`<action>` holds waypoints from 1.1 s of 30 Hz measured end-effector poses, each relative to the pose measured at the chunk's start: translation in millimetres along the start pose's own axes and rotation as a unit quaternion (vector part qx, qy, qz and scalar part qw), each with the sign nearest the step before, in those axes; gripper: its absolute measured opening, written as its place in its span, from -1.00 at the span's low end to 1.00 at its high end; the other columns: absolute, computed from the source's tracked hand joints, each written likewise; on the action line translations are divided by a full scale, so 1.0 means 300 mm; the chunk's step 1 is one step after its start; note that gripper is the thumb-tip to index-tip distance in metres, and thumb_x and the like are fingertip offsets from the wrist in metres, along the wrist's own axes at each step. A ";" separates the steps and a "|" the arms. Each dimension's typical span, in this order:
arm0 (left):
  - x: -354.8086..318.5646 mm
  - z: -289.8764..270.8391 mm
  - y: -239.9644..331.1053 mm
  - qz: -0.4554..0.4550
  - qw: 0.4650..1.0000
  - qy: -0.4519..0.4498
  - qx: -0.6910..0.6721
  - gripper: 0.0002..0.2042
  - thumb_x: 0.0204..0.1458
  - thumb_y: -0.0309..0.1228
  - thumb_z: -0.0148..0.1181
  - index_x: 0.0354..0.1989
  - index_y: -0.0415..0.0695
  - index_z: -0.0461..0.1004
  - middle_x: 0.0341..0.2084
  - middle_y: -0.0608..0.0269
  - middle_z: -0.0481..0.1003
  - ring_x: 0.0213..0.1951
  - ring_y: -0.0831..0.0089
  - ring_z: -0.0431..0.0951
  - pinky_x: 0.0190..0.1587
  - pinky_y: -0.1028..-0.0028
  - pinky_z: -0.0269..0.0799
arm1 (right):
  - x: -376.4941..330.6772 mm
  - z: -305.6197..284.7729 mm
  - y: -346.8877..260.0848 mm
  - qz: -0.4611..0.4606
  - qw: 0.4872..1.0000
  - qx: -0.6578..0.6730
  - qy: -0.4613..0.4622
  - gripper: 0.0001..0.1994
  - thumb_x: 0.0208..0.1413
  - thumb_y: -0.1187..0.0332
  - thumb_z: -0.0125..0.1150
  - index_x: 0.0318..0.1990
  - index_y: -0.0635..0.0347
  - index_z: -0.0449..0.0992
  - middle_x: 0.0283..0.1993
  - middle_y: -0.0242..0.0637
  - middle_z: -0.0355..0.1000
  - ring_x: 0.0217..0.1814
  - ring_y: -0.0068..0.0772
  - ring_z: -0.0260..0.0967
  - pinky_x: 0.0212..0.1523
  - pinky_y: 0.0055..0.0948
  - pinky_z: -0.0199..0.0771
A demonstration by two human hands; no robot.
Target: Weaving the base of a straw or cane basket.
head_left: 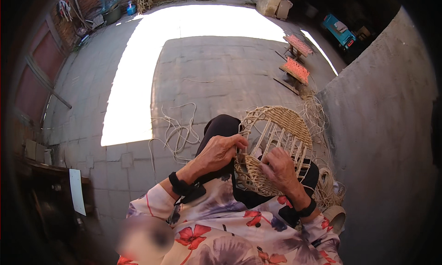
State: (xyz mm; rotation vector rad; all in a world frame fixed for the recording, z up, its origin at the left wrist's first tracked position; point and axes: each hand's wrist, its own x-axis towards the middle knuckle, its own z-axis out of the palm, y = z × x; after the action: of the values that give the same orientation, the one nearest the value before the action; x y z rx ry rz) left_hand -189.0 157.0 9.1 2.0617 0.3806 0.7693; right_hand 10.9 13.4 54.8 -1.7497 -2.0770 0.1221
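Observation:
A half-woven straw basket [281, 127] rests on my lap, its open ribs standing between a woven base and a woven rim. My left hand [220, 151] pinches a straw strand at the basket's left edge. My right hand [281, 169] presses on the woven base, fingers curled around the weave. Both wrists wear black bands.
Loose straw cords [177, 131] lie on the paved ground to my left. A coil of cord [328, 189] and a tape roll [335, 216] sit at my right, beside a grey wall [382, 127]. Two small stools with orange woven seats [297, 69] stand farther off.

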 end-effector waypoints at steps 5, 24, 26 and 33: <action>-0.010 -0.081 -0.016 -0.201 0.951 0.007 -0.236 -0.69 0.10 -0.64 -0.14 -0.02 -0.19 0.44 -0.25 0.24 0.61 -0.48 0.63 0.54 -0.43 0.58 0.52 | -0.005 0.009 0.036 0.144 0.972 0.183 -0.035 -0.89 0.11 0.48 0.29 -0.32 0.28 0.45 -0.49 -0.21 0.38 -0.47 -0.29 0.38 -0.40 -0.38 0.36; -0.007 -0.008 0.018 -0.066 0.988 -0.133 0.044 -0.77 0.14 -0.43 0.10 -0.10 -0.22 0.57 -0.25 0.03 0.61 -0.30 0.08 0.62 -0.21 0.23 0.54 | 0.072 -0.011 0.067 0.318 0.880 0.351 -0.039 -0.79 0.22 0.31 0.26 -0.38 0.26 0.51 -0.54 -0.58 0.29 -0.46 -0.78 0.14 -0.48 -0.61 0.14; 0.004 -0.014 0.011 -0.158 0.973 -0.160 -0.058 -0.76 0.19 -0.36 0.09 -0.11 -0.23 0.57 -0.28 0.10 0.62 -0.39 0.24 0.60 -0.30 0.33 0.53 | 0.103 -0.030 0.047 0.320 0.841 0.434 -0.049 -0.81 0.26 0.31 0.21 -0.33 0.24 0.53 -0.51 -0.58 0.31 -0.47 -0.78 0.16 -0.46 -0.64 0.15; 0.083 -0.078 -0.027 -0.336 0.877 -0.232 -0.253 -0.58 0.29 -0.05 0.06 -0.17 -0.19 0.63 -0.54 0.44 0.52 -0.59 0.72 0.40 -0.57 0.66 0.31 | 0.086 0.094 -0.129 0.096 0.922 0.365 -0.091 -0.73 0.27 0.46 0.02 0.09 0.32 0.40 -0.41 -0.12 0.46 -0.40 -0.19 0.48 -0.35 -0.24 0.44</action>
State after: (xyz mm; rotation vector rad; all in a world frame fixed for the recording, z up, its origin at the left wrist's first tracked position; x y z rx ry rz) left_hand -185.2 189.6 21.7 1.4005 0.5118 -0.0651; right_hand -38.4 35.8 48.6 -1.4782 -1.6348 1.0095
